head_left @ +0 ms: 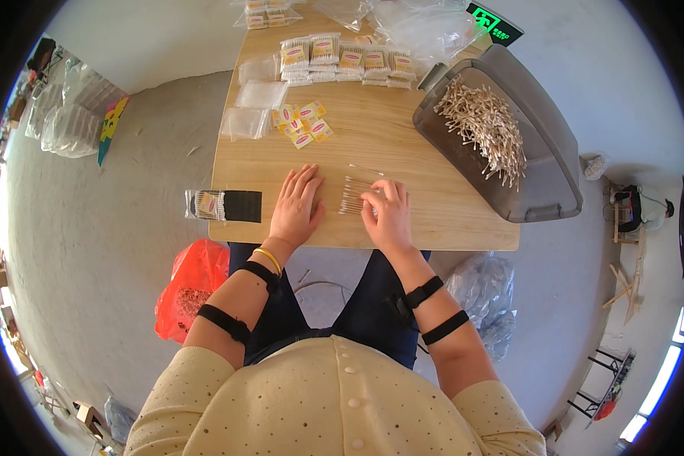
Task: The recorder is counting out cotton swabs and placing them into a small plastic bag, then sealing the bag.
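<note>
My left hand (296,207) lies palm down on the wooden table, its fingers stretched out and nothing in them. To its right, a loose row of cotton swabs (351,199) lies crosswise near the front edge. Curled over the right ends of that row is my right hand (389,216), with thumb and fingertips closed on the swabs; how many it grips is hidden. One stray cotton swab (366,169) lies just beyond the row. Several yellow-and-white printed cards (302,124) are scattered farther back.
A grey plastic bin (539,148) with many loose swabs (482,129) tilts at the right. Filled swab packs (325,52) are stacked at the back, beside clear bags (262,95). A black holder (242,206) with a swab pack (207,204) overhangs the left edge. A red bag (194,281) stands below.
</note>
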A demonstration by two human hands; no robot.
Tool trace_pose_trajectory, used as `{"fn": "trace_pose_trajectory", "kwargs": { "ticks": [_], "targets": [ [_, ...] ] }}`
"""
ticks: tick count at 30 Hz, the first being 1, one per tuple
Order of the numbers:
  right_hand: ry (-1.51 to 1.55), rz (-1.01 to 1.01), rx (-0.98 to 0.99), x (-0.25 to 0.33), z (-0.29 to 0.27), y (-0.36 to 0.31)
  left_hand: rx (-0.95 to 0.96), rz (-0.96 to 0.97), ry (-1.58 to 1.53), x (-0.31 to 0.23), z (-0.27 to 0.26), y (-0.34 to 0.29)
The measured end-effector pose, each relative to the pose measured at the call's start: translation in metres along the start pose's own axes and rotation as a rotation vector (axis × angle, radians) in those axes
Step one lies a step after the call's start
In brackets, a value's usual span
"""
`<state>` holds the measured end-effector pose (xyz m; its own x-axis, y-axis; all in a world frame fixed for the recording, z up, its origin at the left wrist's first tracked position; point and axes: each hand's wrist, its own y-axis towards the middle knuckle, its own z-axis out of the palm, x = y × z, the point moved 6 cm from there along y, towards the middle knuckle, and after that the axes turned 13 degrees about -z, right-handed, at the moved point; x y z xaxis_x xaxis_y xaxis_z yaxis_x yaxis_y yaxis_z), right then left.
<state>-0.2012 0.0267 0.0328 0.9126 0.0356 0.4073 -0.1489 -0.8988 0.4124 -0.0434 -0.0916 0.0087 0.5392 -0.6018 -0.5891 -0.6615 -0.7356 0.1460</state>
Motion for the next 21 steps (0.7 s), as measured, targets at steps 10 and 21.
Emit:
{"fn": "trace_pose_trajectory", "kwargs": {
  "ticks": [10,21],
  "targets": [
    [-0.026,0.005,-0.021,-0.004,0.001,0.006,-0.004,0.003,-0.001,-0.001,0.000,0.001],
    [-0.053,0.020,-0.026,-0.012,0.003,0.014,-0.013,0.004,0.004,0.000,0.000,0.000]
  ]
}}
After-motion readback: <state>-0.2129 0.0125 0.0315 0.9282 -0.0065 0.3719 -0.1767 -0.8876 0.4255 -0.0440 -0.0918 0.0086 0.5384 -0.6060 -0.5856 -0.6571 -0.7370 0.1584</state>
